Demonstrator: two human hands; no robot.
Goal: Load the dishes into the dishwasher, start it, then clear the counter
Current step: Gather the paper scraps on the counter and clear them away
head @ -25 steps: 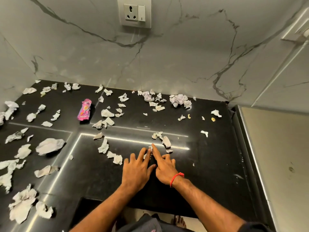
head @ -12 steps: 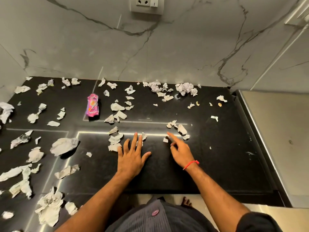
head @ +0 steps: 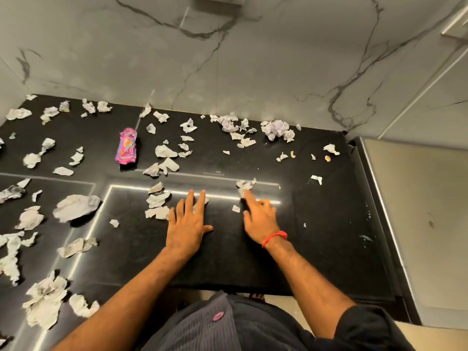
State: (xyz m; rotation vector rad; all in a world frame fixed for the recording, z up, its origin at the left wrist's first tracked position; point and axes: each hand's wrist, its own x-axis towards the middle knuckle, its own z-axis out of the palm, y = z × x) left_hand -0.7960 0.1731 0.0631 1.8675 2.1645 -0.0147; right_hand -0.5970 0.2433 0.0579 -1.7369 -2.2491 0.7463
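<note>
A black counter [head: 316,249] is strewn with several crumpled white paper scraps. My left hand [head: 188,224] lies flat on the counter, fingers straight, its fingertips beside a small cluster of scraps [head: 157,206]. My right hand [head: 260,216], with a red thread at the wrist, stretches its index finger forward onto a scrap [head: 244,186]; its other fingers are loosely curled and hold nothing. A tiny scrap [head: 236,209] lies just left of that hand. A pink snack wrapper [head: 126,149] lies at the back left.
A grey marble wall [head: 228,59] backs the counter. More paper lies along the wall, including a bigger wad [head: 277,129], and large pieces [head: 76,206] cover the left side. A beige panel [head: 417,211] borders the counter on the right.
My hands have moved apart and forward: the left slid toward the left scraps, the right reached to the scraps further right. The view has tilted down.
</note>
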